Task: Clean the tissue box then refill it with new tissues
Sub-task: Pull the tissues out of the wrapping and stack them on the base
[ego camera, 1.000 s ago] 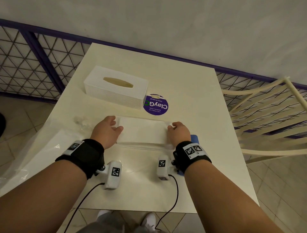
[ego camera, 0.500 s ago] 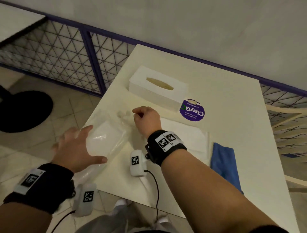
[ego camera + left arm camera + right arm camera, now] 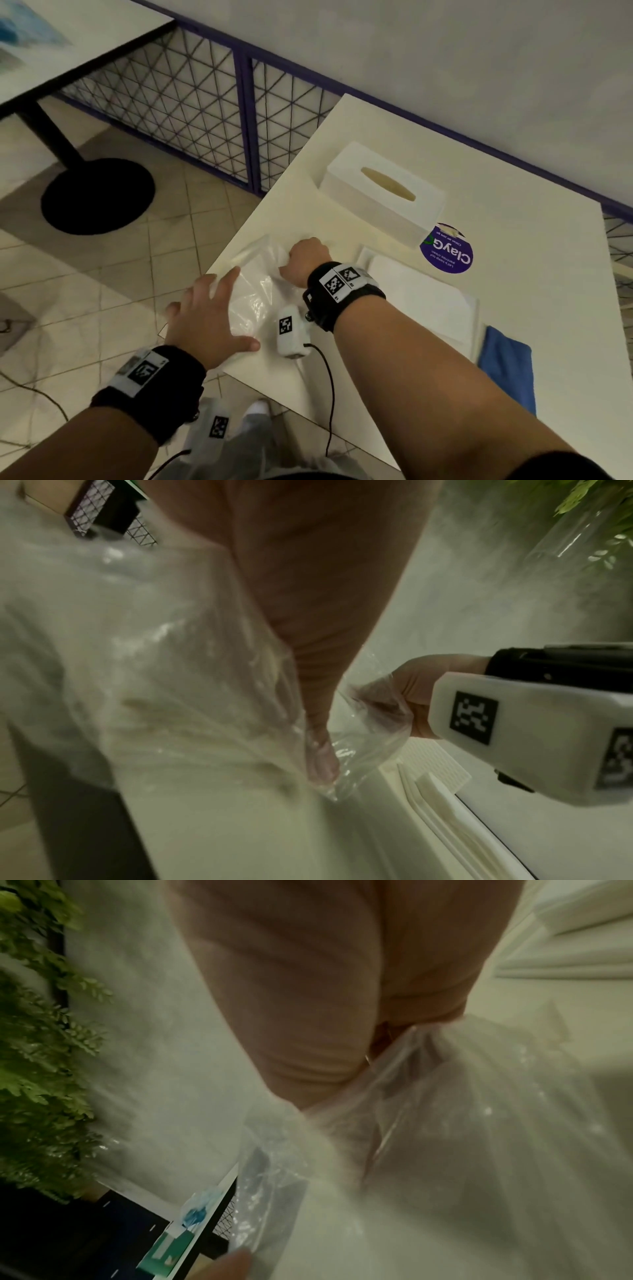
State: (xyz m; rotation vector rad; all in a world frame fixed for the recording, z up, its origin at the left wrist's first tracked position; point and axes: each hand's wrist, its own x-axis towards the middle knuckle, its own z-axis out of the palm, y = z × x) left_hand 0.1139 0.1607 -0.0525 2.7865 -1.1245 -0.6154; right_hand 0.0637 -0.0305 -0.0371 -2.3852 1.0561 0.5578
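Observation:
The white tissue box (image 3: 383, 192) with an oval slot stands at the back of the cream table (image 3: 534, 274). A stack of white tissues (image 3: 421, 298) lies flat in front of it, seen edge-on in the left wrist view (image 3: 441, 804). A clear plastic wrapper (image 3: 257, 287) lies crumpled at the table's left edge. My right hand (image 3: 305, 257) grips its far end in a fist, the plastic (image 3: 445, 1096) bunching from the curled fingers. My left hand (image 3: 209, 315) lies spread and flat on the wrapper's (image 3: 154, 669) near side.
A folded blue cloth (image 3: 507, 363) lies at the table's near right. A round purple sticker (image 3: 447, 253) sits beside the box. A purple wire-mesh fence (image 3: 205, 102) runs behind, and another table with a black round base (image 3: 97, 195) stands to the left on tiled floor.
Both hands left the tissue stack and moved left to the plastic wrapper. My right hand closed on its far end; my left came down flat on it. My head turned left.

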